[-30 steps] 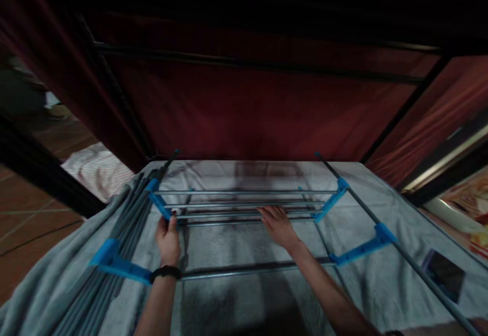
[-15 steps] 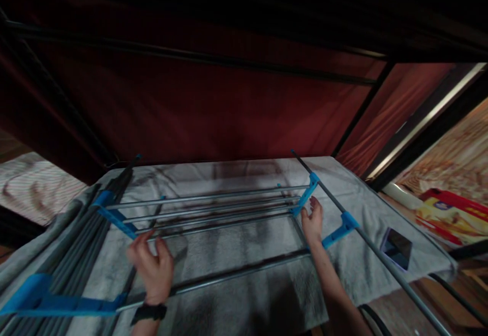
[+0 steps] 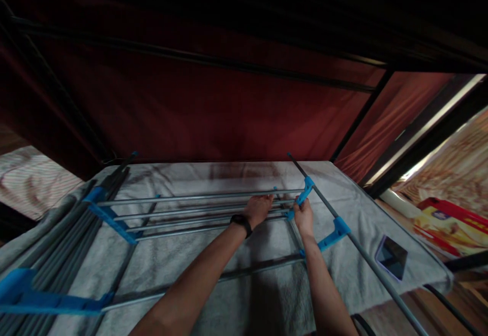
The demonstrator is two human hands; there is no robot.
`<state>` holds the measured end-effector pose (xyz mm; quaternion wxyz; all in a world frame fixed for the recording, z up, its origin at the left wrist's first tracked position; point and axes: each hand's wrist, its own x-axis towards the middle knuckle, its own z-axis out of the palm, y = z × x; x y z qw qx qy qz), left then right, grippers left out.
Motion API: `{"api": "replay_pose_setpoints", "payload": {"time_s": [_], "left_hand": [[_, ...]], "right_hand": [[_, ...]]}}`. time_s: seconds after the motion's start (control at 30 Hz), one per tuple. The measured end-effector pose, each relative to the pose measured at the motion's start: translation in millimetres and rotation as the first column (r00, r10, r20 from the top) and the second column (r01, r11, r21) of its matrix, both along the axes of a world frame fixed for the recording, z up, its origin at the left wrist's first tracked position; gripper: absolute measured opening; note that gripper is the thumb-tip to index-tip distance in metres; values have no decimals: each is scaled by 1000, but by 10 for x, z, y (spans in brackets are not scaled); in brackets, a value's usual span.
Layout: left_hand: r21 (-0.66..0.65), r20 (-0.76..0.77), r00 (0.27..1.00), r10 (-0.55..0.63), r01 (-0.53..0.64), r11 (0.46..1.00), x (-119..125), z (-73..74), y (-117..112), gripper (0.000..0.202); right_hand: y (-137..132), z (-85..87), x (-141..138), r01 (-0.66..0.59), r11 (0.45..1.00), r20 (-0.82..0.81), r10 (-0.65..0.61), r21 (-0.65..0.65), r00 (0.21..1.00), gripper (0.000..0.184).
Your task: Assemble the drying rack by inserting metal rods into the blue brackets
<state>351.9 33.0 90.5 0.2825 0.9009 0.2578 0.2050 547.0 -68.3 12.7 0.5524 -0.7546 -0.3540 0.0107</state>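
Observation:
A half-built rack of grey metal rods [image 3: 183,209] and blue plastic brackets lies over a grey blanket [image 3: 229,315]. My right hand [image 3: 304,217] closes around the lower part of the far right bracket [image 3: 306,189], where the rod ends meet it. Just left of it, my left hand [image 3: 259,209], with a dark band [image 3: 242,224] on the wrist, is closed over the rods near their right ends. Its fingertips are partly hidden. The near right bracket [image 3: 335,233] sits on a long side pole [image 3: 366,254]. Another blue bracket [image 3: 110,214] holds the rods' left ends.
Several loose grey tubes [image 3: 72,254] lie along the left side, beside a near left bracket [image 3: 49,295]. A phone [image 3: 392,256] rests on the blanket at right. Past the edge is a red and yellow package [image 3: 450,224]. Dark red cloth [image 3: 229,112] hangs behind.
My left hand has moved from the left bracket across to the rods' right ends. My right hand has shifted slightly and closed on the far right bracket.

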Motion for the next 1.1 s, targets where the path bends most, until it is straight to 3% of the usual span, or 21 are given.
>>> {"api": "replay_pose_setpoints", "payload": {"time_s": [0.27,0.57,1.1], "left_hand": [[41,3,999,-41,41,998,14,93,-22,10],[99,-77,996,-45,53,994,8,183,-70,22],[287,-328,943,-51,151,946,-29,349,-96,27]], "right_hand": [[43,39,-28,8,1000,-12,-8,-17,1000,35],[31,78,-94,-9,1000,-22,8,-19,1000,30],[26,25,-97,-31,1000,-20,31,5,999,26]]}}
